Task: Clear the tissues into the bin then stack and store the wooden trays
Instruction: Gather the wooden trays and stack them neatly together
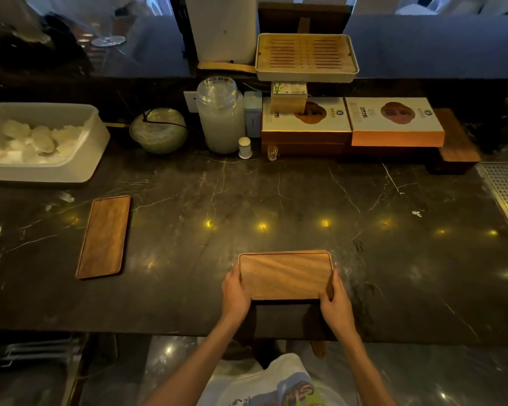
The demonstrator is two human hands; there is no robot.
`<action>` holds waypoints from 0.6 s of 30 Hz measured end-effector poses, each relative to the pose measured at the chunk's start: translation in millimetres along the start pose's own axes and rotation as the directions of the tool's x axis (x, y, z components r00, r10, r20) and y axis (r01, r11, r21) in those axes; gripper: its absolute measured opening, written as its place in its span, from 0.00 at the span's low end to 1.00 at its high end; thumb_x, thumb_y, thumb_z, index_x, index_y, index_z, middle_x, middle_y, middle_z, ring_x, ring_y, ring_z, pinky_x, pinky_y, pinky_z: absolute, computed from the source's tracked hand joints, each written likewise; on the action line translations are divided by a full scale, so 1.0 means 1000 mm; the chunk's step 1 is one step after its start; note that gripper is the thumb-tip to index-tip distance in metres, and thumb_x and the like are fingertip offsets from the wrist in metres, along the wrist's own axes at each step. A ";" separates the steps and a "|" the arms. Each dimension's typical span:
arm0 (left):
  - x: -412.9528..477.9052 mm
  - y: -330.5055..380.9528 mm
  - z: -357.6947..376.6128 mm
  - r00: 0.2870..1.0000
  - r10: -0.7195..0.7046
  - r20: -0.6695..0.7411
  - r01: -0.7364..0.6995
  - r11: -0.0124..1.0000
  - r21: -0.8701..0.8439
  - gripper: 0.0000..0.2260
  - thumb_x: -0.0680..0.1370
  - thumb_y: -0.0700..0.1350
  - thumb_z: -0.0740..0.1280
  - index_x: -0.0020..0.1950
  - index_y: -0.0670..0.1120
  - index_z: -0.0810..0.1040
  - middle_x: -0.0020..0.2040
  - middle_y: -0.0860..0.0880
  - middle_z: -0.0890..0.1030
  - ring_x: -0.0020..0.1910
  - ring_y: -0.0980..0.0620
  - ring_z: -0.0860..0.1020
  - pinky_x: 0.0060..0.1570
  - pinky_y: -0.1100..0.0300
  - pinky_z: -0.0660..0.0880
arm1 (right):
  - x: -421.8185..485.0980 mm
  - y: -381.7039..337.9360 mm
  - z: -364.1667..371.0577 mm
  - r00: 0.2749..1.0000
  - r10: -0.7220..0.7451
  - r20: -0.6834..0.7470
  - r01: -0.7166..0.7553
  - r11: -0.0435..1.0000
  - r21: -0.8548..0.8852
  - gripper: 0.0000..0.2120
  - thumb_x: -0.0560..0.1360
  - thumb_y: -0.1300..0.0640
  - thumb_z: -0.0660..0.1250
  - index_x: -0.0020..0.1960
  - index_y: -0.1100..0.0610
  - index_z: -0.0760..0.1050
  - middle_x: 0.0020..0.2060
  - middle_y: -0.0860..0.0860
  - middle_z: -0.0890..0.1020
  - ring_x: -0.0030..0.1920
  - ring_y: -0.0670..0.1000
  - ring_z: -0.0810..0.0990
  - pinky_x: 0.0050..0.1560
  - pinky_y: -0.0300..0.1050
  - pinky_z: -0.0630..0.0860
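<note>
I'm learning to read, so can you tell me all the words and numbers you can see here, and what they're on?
Nothing here can be read for sure.
Left flat box: print and a round logo, too blurred.
Right flat box: the same, too blurred.
Small box with a bamboo picture: tiny print, unreadable.
Shirt print: colourful letters, cut off and blurred.
Wooden tray: no writing.

Matt wooden tray (285, 275) on glossy, veined dark marble counter (305, 200).
</note>
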State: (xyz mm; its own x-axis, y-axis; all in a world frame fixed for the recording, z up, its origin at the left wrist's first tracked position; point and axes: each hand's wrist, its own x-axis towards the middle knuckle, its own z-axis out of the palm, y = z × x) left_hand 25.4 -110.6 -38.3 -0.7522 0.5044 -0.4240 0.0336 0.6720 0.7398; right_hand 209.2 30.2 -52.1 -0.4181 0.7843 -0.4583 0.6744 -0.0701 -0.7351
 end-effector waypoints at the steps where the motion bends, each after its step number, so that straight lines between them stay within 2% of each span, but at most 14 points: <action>1: 0.000 -0.001 -0.001 1.000 0.020 0.001 -0.020 1.000 0.003 0.22 0.80 0.40 0.64 0.74 0.46 0.66 0.62 0.46 0.74 0.63 0.47 0.74 0.63 0.55 0.74 | 0.000 -0.001 0.001 1.000 0.005 -0.008 -0.005 1.000 -0.020 0.33 0.81 0.60 0.60 0.79 0.52 0.46 0.78 0.53 0.58 0.76 0.56 0.58 0.74 0.55 0.61; 4: 0.003 -0.005 -0.002 0.999 0.037 0.025 -0.037 0.999 0.005 0.25 0.81 0.39 0.62 0.77 0.46 0.61 0.65 0.44 0.72 0.64 0.47 0.73 0.66 0.50 0.73 | 0.000 -0.003 0.003 0.999 0.027 -0.038 -0.029 0.997 -0.074 0.33 0.80 0.60 0.61 0.79 0.52 0.46 0.77 0.54 0.59 0.76 0.57 0.60 0.73 0.56 0.62; 6: 0.006 -0.010 -0.006 0.998 0.041 0.057 -0.041 0.999 -0.007 0.25 0.81 0.39 0.61 0.77 0.47 0.60 0.65 0.44 0.72 0.63 0.49 0.72 0.64 0.56 0.73 | 0.002 -0.007 0.004 0.997 0.051 -0.050 -0.056 0.992 -0.115 0.34 0.80 0.59 0.61 0.79 0.52 0.46 0.77 0.55 0.60 0.75 0.58 0.61 0.73 0.57 0.63; 8: 0.009 -0.013 -0.012 0.994 0.047 0.101 -0.045 0.999 -0.028 0.22 0.81 0.41 0.61 0.75 0.47 0.63 0.65 0.47 0.72 0.63 0.50 0.72 0.61 0.61 0.70 | 0.004 -0.012 0.004 0.996 0.080 -0.051 -0.086 0.987 -0.134 0.35 0.79 0.61 0.62 0.79 0.54 0.47 0.77 0.57 0.60 0.75 0.58 0.61 0.73 0.57 0.63; 10: 0.014 -0.016 -0.021 0.989 0.030 0.143 -0.022 0.998 -0.056 0.21 0.81 0.42 0.61 0.74 0.45 0.65 0.67 0.46 0.72 0.69 0.47 0.70 0.66 0.57 0.70 | 0.002 -0.021 0.007 0.992 0.097 -0.086 -0.113 0.970 -0.213 0.35 0.78 0.60 0.63 0.79 0.57 0.48 0.77 0.58 0.57 0.76 0.58 0.58 0.75 0.56 0.60; 12: 0.023 -0.023 -0.040 0.989 -0.027 0.147 0.039 0.996 -0.081 0.23 0.82 0.44 0.60 0.76 0.43 0.62 0.73 0.43 0.68 0.72 0.45 0.68 0.72 0.49 0.67 | -0.005 -0.039 0.018 0.980 0.030 -0.199 -0.101 0.929 -0.357 0.34 0.78 0.58 0.64 0.78 0.60 0.51 0.78 0.60 0.56 0.77 0.59 0.54 0.76 0.57 0.56; 13: 0.028 -0.028 -0.053 0.991 -0.042 0.126 0.054 0.994 -0.093 0.23 0.82 0.44 0.60 0.76 0.43 0.62 0.74 0.43 0.68 0.72 0.45 0.68 0.72 0.49 0.66 | -0.008 -0.051 0.028 0.968 -0.041 -0.247 -0.063 0.914 -0.401 0.32 0.78 0.58 0.64 0.77 0.61 0.54 0.77 0.60 0.58 0.77 0.59 0.54 0.76 0.58 0.56; 15: 0.040 -0.041 -0.088 0.997 -0.050 0.054 0.056 0.993 -0.106 0.20 0.82 0.43 0.59 0.74 0.43 0.66 0.72 0.42 0.71 0.70 0.46 0.70 0.71 0.52 0.67 | -0.014 -0.083 0.058 0.951 -0.159 -0.265 0.050 0.925 -0.376 0.26 0.78 0.60 0.63 0.74 0.63 0.62 0.73 0.61 0.65 0.75 0.60 0.61 0.75 0.57 0.59; 18: 0.060 -0.068 -0.161 0.988 -0.098 -0.118 0.085 0.990 -0.113 0.16 0.81 0.40 0.60 0.68 0.41 0.73 0.66 0.41 0.76 0.67 0.44 0.72 0.67 0.55 0.67 | -0.017 -0.137 0.124 0.960 -0.240 -0.141 0.197 0.945 -0.262 0.19 0.77 0.66 0.62 0.68 0.63 0.72 0.66 0.60 0.75 0.68 0.58 0.71 0.71 0.52 0.64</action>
State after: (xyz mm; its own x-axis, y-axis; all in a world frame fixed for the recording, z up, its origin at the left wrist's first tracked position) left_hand -127.7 -213.0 -30.2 -0.8243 0.3684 -0.4299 -0.1051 0.6466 0.7555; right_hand 48.2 -50.4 -5.5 -0.4773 0.8572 -0.1933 0.7138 0.2499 -0.6543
